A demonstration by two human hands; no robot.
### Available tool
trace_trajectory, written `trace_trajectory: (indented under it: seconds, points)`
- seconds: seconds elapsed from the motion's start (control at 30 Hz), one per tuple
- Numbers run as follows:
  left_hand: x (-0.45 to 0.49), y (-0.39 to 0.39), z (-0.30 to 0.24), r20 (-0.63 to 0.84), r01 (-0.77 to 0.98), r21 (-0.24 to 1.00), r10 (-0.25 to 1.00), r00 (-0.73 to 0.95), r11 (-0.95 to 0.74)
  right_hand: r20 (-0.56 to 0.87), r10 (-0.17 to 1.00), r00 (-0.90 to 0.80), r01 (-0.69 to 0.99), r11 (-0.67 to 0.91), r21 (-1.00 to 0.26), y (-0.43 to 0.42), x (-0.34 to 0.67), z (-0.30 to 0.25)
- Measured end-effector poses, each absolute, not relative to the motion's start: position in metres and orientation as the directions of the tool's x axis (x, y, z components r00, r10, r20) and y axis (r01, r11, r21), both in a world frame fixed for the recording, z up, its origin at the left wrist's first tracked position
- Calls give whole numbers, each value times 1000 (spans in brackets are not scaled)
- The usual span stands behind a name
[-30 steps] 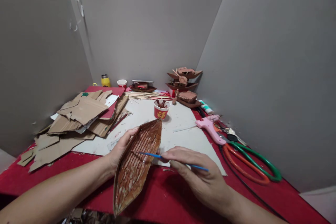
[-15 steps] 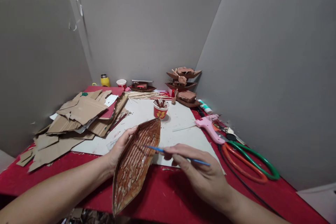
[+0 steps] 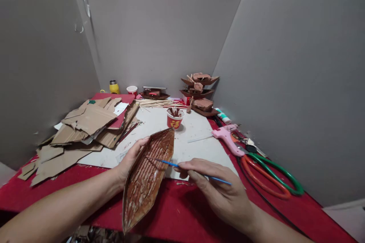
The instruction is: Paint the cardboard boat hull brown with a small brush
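My left hand (image 3: 132,159) grips the left rim of a model boat hull (image 3: 149,176), its fingers hidden behind and beneath it. The hull is tilted, with its inside facing me; wet-looking brown paint covers ridged strips there. Between the thumb and fingers of my right hand (image 3: 215,186) is a thin blue paintbrush (image 3: 171,163). The brush tip touches the ridges inside the hull, near its middle. Just beyond the hull's far point stands a red-and-white paper cup (image 3: 174,121) with dark brown paint streaks inside its rim.
Torn cardboard (image 3: 91,121) is heaped on the left. Finished-looking model boats (image 3: 201,93) are stacked at the back right, near thin wooden sticks (image 3: 159,103). On the right lie a pink glue gun (image 3: 228,138) and scissors with green and orange handles (image 3: 273,174). Grey panels (image 3: 159,26) enclose the table.
My right hand and the paintbrush have shifted slightly down, the tip moving a little to the left across the ridges. The hull and my left hand hold nearly still.
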State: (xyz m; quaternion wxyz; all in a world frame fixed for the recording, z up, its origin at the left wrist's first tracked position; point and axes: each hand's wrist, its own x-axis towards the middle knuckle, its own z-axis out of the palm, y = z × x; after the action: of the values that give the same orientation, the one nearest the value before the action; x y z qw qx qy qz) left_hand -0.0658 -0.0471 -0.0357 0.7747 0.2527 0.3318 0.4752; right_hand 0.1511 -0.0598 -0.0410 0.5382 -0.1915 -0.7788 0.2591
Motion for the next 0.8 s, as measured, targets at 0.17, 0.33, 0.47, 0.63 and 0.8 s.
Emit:
trace_trajectory:
  seconds: [0.17,0.33,0.47,0.63,0.8]
  points:
    - [-67,-48,-30,-312,-512,701,860,405,496,748,648,-144,142,761,-633,-53,158,-49]
    - [-66,-48,-25,-307,-512,703,860,408,494,804,584,-116,188,807,-559,-52,160,-52]
    - [-64,-49,-25,-268,-542,710,884,383,449,754,596,-274,91,797,-597,-56,157,-48]
    - [-65,-48,-29,-228,-551,722,896,381,418,723,565,-398,20,793,-609,-62,156,-41]
    - [-67,-48,-30,-209,-532,738,891,404,415,716,653,-246,50,746,-664,-61,158,-49]
